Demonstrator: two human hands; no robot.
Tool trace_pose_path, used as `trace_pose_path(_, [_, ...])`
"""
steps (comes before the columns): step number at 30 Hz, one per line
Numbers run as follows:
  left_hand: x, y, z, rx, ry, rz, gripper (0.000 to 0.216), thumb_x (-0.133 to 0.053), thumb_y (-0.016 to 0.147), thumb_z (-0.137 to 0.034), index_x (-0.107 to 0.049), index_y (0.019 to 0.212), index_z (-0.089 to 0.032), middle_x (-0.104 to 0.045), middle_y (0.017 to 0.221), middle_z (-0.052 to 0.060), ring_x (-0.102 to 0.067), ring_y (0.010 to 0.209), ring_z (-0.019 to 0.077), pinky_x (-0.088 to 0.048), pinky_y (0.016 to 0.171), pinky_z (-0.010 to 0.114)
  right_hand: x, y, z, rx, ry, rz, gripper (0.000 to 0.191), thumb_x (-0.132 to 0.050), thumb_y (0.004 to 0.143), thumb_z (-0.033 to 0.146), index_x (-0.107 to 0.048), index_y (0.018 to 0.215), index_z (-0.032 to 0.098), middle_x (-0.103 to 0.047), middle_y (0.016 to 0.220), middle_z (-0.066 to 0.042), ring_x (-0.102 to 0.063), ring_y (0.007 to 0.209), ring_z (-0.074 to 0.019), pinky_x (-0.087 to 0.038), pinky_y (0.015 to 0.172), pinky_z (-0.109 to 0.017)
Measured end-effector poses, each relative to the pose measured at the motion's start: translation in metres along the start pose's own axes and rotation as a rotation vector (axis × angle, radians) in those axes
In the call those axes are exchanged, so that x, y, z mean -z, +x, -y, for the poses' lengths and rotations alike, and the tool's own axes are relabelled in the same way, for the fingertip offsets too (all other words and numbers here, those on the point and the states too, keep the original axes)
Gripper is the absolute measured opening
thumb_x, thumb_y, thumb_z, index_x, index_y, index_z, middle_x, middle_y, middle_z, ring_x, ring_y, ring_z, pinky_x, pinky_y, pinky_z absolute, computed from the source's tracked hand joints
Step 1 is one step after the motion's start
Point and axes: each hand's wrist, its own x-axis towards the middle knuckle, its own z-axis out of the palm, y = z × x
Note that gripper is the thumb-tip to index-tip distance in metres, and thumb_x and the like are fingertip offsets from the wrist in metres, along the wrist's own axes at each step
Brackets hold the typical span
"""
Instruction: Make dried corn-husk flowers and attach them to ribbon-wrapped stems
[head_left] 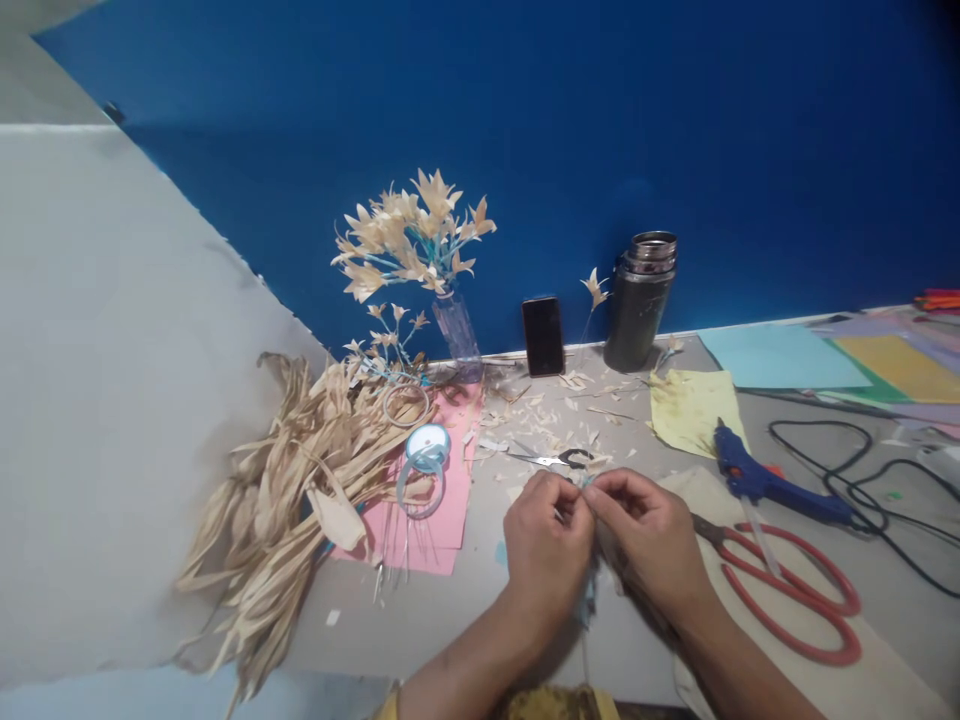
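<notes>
My left hand (549,530) and my right hand (646,535) meet at the middle of the table's front. The fingers of both are pinched together on a small light blue piece (588,482), mostly hidden by the fingertips. More light blue material (588,598) and a thin wire-like line show below, between the wrists; I cannot tell whether they belong to the same piece. Just beyond my fingers lie small black-handled scissors (551,461). Large red-handled scissors (795,590) rest beside my right hand, partly behind it.
Dried husks (300,500) pile at the left, beside tape rolls (424,470) and wires on pink paper (450,540). Behind stand husk flowers (420,235) in a clear bottle (457,330), a phone (543,336) and a flask (641,300). A corded blue glue gun (780,485) lies right.
</notes>
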Motion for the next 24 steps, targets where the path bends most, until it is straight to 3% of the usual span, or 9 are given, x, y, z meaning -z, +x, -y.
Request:
trace_pose_path(5, [-0.009,0.001,-0.005,-0.243,0.143,-0.113,0.019,-0.057,0.088,-0.016,-0.059,0.070,-0.020,-0.061,0.068,0.001,-0.055,0.064,0.0145,-0.037,0.062,0.027,0.002,0.002,0.009,-0.030,0.004,-0.086,0.028,-0.073,0.075,0.046,-0.068,0.071,0.019,-0.067,0.066,-0.002,-0.058,0.060,-0.0171,-0.048,0.058,-0.027])
trace_pose_path(9, [-0.010,0.001,-0.011,-0.302,-0.049,-0.033,0.017,-0.053,0.092,-0.016,-0.067,0.085,-0.020,-0.067,0.082,0.005,-0.061,0.078,0.0166,-0.044,0.071,0.028,0.007,0.003,0.017,-0.047,0.055,-0.153,0.029,-0.074,0.072,0.047,-0.068,0.070,0.019,-0.066,0.065,-0.001,-0.059,0.060,-0.0169,-0.048,0.057,-0.026])
trace_pose_path(12, [-0.006,0.002,-0.016,-0.106,-0.331,0.097,0.013,-0.057,0.090,-0.020,-0.071,0.091,-0.019,-0.071,0.089,0.007,-0.064,0.085,0.0181,-0.048,0.078,0.030,0.010,0.003,0.020,-0.077,0.137,-0.151,0.029,-0.078,0.070,0.046,-0.067,0.069,0.019,-0.065,0.064,-0.001,-0.058,0.059,-0.0163,-0.049,0.057,-0.025])
trace_pose_path(16, [-0.002,0.007,-0.019,0.347,-0.681,0.254,0.011,-0.071,0.077,-0.026,-0.066,0.081,-0.017,-0.067,0.071,0.004,-0.063,0.064,0.0165,-0.049,0.065,0.029,0.009,0.001,0.016,-0.190,0.291,-0.048,0.034,-0.080,0.069,0.049,-0.064,0.071,0.019,-0.061,0.060,0.001,-0.054,0.052,-0.0142,-0.045,0.049,-0.024])
trace_pose_path(18, [-0.001,0.009,-0.019,0.410,-0.713,0.282,0.013,-0.072,0.074,-0.027,-0.064,0.076,-0.017,-0.064,0.064,0.002,-0.059,0.057,0.0156,-0.048,0.061,0.029,0.007,0.000,0.014,-0.222,0.297,-0.025,0.034,-0.079,0.071,0.050,-0.064,0.073,0.020,-0.059,0.059,0.002,-0.053,0.049,-0.0137,-0.044,0.046,-0.024])
trace_pose_path(20, [0.000,0.008,-0.018,0.351,-0.588,0.221,0.010,-0.071,0.074,-0.025,-0.065,0.071,-0.017,-0.063,0.062,0.002,-0.058,0.057,0.0154,-0.045,0.059,0.028,0.007,0.000,0.012,-0.179,0.223,-0.032,0.032,-0.077,0.073,0.049,-0.065,0.073,0.020,-0.061,0.061,0.002,-0.055,0.052,-0.0145,-0.046,0.049,-0.024])
trace_pose_path(24, [-0.001,0.004,-0.012,0.023,-0.201,0.050,0.015,-0.064,0.079,-0.016,-0.066,0.065,-0.019,-0.064,0.065,0.002,-0.058,0.065,0.0161,-0.041,0.063,0.027,0.007,0.002,0.008,-0.065,0.058,-0.072,0.028,-0.073,0.076,0.048,-0.069,0.076,0.020,-0.068,0.070,-0.003,-0.061,0.064,-0.0188,-0.051,0.059,-0.027])
